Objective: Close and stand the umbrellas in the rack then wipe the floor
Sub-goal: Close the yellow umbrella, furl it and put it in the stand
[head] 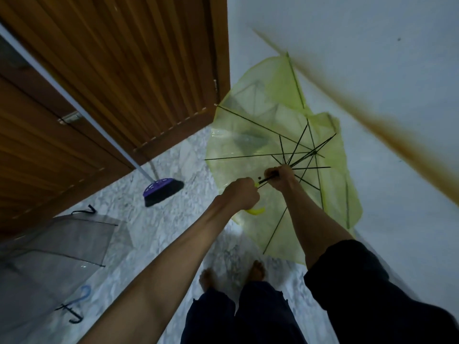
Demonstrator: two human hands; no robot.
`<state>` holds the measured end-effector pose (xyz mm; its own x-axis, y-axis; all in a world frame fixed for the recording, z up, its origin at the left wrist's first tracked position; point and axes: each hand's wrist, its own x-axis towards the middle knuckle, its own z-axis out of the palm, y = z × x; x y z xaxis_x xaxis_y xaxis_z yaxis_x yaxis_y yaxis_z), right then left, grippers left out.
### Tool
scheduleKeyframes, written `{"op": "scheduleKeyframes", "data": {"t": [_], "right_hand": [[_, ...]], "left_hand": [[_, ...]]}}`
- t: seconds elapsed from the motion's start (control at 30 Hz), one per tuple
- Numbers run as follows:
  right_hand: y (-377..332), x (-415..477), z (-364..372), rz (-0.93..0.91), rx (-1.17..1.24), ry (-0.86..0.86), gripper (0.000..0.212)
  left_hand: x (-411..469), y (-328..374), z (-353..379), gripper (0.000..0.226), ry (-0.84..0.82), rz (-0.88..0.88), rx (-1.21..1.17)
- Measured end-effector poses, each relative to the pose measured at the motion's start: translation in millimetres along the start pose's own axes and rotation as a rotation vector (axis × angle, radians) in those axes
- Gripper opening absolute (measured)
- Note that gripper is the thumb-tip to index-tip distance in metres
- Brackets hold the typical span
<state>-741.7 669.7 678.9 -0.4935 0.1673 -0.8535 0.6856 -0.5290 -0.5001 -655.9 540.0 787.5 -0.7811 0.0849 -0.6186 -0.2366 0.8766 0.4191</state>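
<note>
Umbrella [250,145] half-folded; both hands [242,192] [279,176] grip its shaft.

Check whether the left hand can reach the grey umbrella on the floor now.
Probably not yet: the left hand grips the yellow umbrella by its handle, and the grey umbrella lies open on the floor, well below it.

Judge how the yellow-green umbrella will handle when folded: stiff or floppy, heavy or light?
The thin umbrella sags between its ribs, so probably floppy. Slim ribs likely bend. The left hand and right hand both grip it: probably light, yet awkward.
</note>
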Motion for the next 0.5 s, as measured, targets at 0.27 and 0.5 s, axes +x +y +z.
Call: {"op": "scheduleKeyframes", "data": {"t": [0.27,0.5], "right_hand": [[18.0,-14.1,-36.1,-0.044,-0.252,0.032,0.042],[24.9,-14.3,-56.3,-0.023,-0.357,0.029,0.039]], "left_hand": [[16.1,29.9,42.1,0.030,-0.065,0.041,0.071],[24.4,46.1,62.4,0.031,-0.060,0.082,0.152]]}}
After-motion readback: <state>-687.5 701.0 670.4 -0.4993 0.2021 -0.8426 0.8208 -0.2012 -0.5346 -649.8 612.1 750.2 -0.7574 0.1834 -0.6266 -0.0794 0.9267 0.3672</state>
